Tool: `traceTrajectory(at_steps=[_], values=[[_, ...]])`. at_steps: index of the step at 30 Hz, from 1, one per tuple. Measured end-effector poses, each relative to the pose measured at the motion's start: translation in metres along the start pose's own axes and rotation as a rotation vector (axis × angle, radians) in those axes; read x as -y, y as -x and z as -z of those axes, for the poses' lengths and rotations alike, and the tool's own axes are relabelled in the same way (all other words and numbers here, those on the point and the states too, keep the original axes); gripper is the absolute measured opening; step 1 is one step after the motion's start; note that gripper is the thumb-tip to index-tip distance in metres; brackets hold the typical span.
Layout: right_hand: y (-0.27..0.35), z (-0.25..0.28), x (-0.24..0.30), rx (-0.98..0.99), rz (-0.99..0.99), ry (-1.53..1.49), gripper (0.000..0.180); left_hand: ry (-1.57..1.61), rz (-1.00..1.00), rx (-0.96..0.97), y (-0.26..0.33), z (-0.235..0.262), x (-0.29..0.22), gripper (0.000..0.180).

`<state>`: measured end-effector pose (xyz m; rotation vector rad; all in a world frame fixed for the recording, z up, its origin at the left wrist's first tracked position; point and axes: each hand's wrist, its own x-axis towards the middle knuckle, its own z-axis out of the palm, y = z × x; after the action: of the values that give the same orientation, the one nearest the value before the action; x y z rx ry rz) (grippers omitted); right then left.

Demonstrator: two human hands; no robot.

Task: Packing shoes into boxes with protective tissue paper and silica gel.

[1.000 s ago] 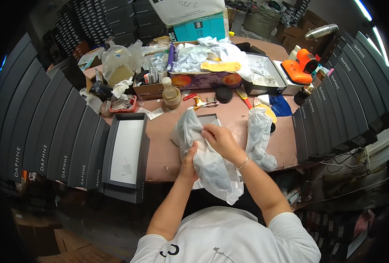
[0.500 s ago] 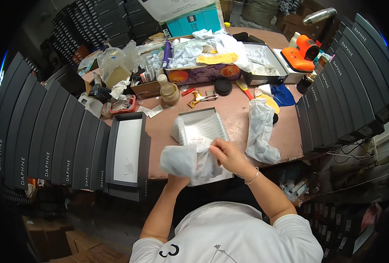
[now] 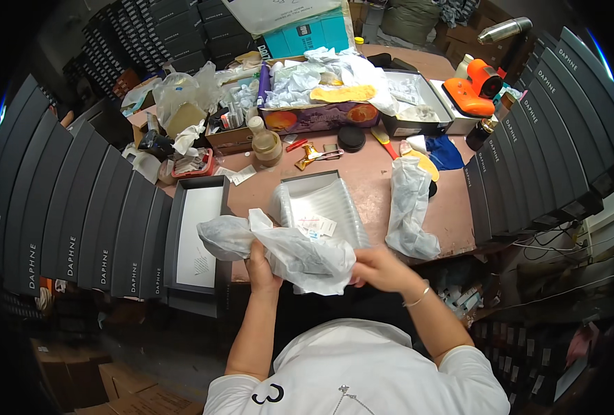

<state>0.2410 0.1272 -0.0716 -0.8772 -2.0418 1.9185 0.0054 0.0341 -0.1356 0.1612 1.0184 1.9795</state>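
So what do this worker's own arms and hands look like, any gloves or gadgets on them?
No gloves or cables show: the left hand and right hand are bare, as are both forearms. A thin, pale, rounded bangle circles the right wrist. The short white fabric sleeves look plain.

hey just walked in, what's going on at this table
A person is handling a long bundle wrapped in thin white paper; what is inside is hidden. The left hand grips it near the middle, and the right hand holds its right end. Just beyond is an open grey box with clear ribbed plastic wrap. A second white-wrapped bundle lies to the right.
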Motion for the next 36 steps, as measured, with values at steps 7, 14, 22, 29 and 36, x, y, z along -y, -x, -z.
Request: traceTrajectory(at_steps=[7,14,22,29,36], values=[[-0.028,-0.041,-0.029,-0.03,0.08,-0.055,0.048,-0.364,-0.302,-0.067,0.031,-0.011,0.02,0.02],[-0.016,-0.042,-0.032,-0.418,0.185,0.133,0.036,-0.068,-0.185,-0.087,0.03,-0.029,-0.004,0.019],[-0.022,-0.044,-0.038,0.125,-0.052,-0.543,0.023,-0.51,-0.121,0.24,0.032,-0.007,0.015,0.062],[-0.003,-0.014,-0.059,0.042,0.135,-0.48,0.044,0.174,0.295,0.518,-0.007,-0.026,-0.047,0.08],[0.014,0.006,-0.054,-0.07,0.155,-0.547,0.045,0.032,0.071,0.234,-0.026,-0.051,-0.029,0.018]])
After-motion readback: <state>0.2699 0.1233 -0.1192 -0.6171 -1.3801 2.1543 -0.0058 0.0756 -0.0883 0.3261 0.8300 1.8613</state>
